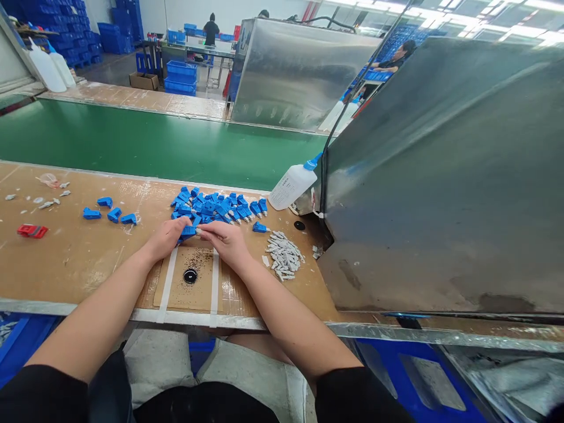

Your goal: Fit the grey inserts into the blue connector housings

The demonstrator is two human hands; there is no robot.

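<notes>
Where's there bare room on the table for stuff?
Bare brown table lies between the red piece and left forearm, nearer than the loose blue pieces. Crowded: the blue pile beyond the left hand and right hand, and the grey pile to their right.

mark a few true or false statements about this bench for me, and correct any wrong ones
1. The left hand holds a blue part. True.
2. The pile of grey pieces lies left of the left hand. False: the grey pieces lie to the right of the right hand.
3. The bottle next to the metal panel has a red cap. False: that bottle has a blue cap.
4. A red piece lies left of four loose blue parts. True.
</notes>
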